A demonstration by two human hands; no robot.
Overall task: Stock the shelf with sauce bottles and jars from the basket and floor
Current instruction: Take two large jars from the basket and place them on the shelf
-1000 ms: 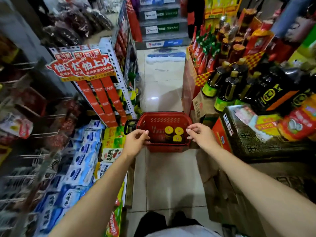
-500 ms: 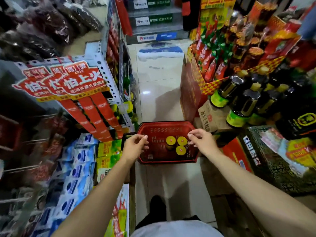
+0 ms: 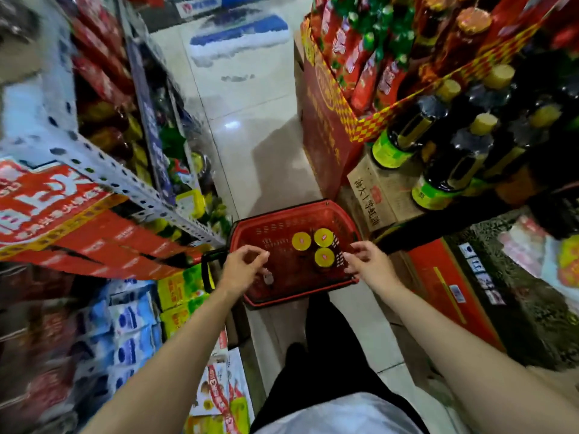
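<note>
Fingers (image 3: pixel 257 254) of my left hand (image 3: pixel 242 269): loosely curled, holding nothing, above the red basket (image 3: pixel 282 214), left half. Right hand (image 3: pixel 368 261): fingers bent at the basket's right wall; whether they grip it, I cannot tell. Jars (image 3: pixel 323 238): three, upright, yellow lids up, centre frame, nearer the right hand.

The red basket (image 3: pixel 272 230) holds yellow-lidded jars (image 3: pixel 301 241); the display box's (image 3: pixel 369 126) edge looks red-and-yellow checkered.

"海天" printed on brown cardboard carton (image 3: pixel 380 198), white characters on red shelf banners (image 3: pixel 47 198) too blurred to read
</note>
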